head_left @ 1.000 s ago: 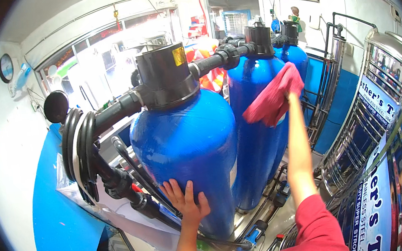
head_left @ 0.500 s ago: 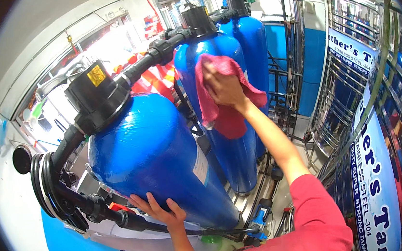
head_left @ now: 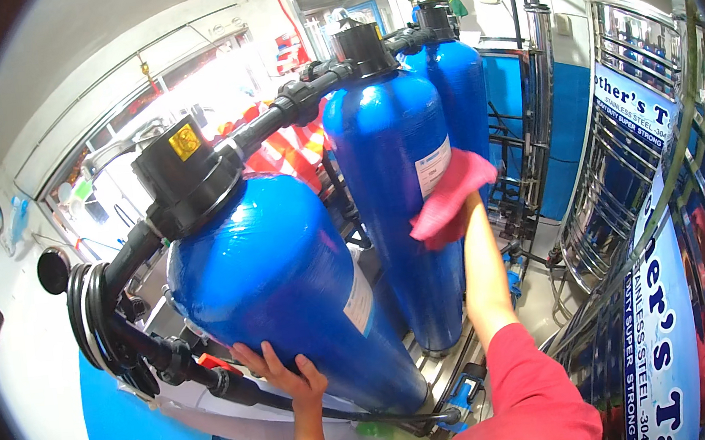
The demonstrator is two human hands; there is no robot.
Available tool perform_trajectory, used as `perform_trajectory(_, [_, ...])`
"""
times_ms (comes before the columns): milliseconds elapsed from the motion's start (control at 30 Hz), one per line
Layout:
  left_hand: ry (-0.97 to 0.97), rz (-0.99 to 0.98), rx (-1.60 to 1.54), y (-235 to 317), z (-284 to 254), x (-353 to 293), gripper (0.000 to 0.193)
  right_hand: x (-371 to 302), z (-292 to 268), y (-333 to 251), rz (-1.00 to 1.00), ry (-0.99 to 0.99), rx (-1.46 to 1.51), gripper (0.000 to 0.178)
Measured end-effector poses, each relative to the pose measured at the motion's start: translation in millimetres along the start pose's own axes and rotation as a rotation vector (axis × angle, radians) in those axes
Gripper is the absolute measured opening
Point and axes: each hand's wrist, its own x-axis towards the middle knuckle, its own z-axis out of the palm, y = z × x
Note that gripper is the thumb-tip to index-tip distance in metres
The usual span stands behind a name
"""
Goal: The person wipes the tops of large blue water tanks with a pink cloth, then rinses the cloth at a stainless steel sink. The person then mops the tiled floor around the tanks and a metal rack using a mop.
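Three tall blue filter tanks with black valve heads stand in a row. Flat against the lower side of the nearest tank [head_left: 255, 263] lies my left hand [head_left: 293, 378], fingers spread and nothing held. A pinkish-red cloth [head_left: 456, 193] is pressed to the right side of the middle tank [head_left: 385, 157], just beside and below its white label [head_left: 434, 167]. My right hand [head_left: 472, 213] is on the cloth, its fingers covered by the fabric; only the wrist end shows. The far tank [head_left: 460, 82] stands behind, partly hidden by the middle one.
Black pipe [head_left: 294, 100] links the valve heads. A coiled black hose [head_left: 100, 329] hangs at the left, above a lower black pipe [head_left: 246, 389]. Shiny steel tanks [head_left: 631, 32] crowd the right. A blue fitting [head_left: 464, 392] sits low between the tanks.
My right hand and the cloth have moved down and to the right on the middle tank, uncovering its upper front and label. My left hand stays on the near tank. The view has shifted slightly.
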Motion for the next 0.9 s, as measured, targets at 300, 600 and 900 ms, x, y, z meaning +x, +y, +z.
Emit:
perform_trajectory(300, [0.011, 0.031, -0.015, -4.8, 1.0, -0.6, 0.057, 25.4, 76.5, -134.3, -0.111, 0.287, -0.193, 0.04])
perform_trajectory(600, [0.069, 0.011, -0.044, -10.2, 7.2, -9.3, 0.053, 73.2, 230.9, -247.4, -1.037, -0.017, -0.739, 0.024])
perform_trajectory(900, [0.11, 0.009, -0.071, -7.6, 8.4, -9.2, 0.053, 31.4, 204.2, -209.7, -1.445, 0.141, -0.693, 0.031])
